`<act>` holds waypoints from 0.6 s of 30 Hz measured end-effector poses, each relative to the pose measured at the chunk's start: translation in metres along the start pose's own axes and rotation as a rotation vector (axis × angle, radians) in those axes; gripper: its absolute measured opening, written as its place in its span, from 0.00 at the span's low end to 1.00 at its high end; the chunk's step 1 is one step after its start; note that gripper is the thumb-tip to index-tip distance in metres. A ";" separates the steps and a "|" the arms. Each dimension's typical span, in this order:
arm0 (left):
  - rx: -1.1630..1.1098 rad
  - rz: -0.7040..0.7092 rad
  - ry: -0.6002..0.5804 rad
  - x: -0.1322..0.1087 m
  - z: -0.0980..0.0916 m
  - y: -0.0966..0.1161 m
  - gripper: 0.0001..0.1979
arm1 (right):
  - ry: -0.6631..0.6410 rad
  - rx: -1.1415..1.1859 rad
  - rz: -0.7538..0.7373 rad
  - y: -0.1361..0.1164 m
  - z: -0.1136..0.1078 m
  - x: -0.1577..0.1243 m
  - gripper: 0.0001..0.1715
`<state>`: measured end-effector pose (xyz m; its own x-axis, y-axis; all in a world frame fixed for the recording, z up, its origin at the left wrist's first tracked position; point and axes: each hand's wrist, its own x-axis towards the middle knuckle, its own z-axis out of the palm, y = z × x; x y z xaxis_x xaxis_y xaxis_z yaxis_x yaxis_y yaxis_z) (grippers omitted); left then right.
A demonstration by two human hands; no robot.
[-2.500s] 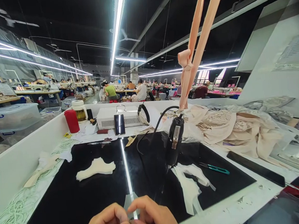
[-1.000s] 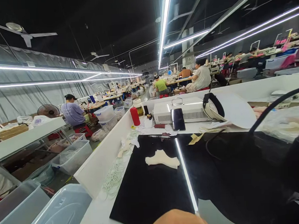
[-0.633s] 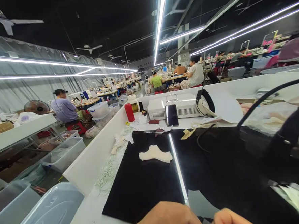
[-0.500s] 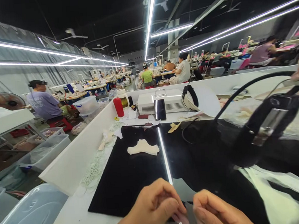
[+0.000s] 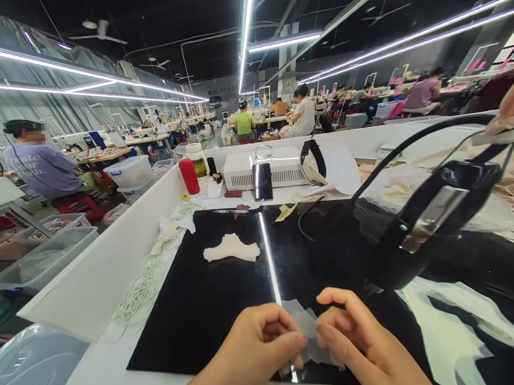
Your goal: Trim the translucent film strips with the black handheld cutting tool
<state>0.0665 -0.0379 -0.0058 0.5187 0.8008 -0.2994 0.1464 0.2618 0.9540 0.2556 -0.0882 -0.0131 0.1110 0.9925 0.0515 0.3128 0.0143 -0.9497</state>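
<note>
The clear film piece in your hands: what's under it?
Under the clear film piece, pinched between left hand and right hand, lies the black mat, showing through. The fingertips hide the film's side edges and whatever is beneath the hands.

Two hands are up front, the left hand [image 5: 253,346] and the right hand [image 5: 364,348], pinching one thin translucent film piece [image 5: 307,332] between them. One black mat [image 5: 211,300] covers the bench. On it lies one cream fabric cutout [image 5: 231,249]. One black handheld tool [image 5: 433,219] hangs at the right on one black cable [image 5: 394,152]. At the back stand one white metal box [image 5: 277,165], one dark phone [image 5: 263,181], one red canister [image 5: 189,176] and one lidded jar [image 5: 197,159]. One pile of white elastic loops [image 5: 138,287] sits along the left edge.
</note>
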 end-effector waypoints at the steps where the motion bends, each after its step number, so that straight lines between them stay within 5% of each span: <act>1: 0.023 0.006 0.024 0.002 -0.001 0.000 0.08 | 0.019 -0.021 -0.015 0.002 -0.001 0.000 0.16; 13: 0.494 0.132 0.223 0.010 -0.008 -0.003 0.04 | -0.075 -0.347 -0.289 0.041 -0.010 0.018 0.11; 18: 0.925 0.401 0.302 0.010 -0.010 -0.017 0.05 | -0.096 -0.535 -0.436 0.044 -0.011 0.022 0.13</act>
<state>0.0604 -0.0288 -0.0256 0.4589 0.8720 0.1703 0.6626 -0.4636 0.5883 0.2824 -0.0675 -0.0506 -0.2065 0.9165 0.3427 0.7344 0.3766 -0.5647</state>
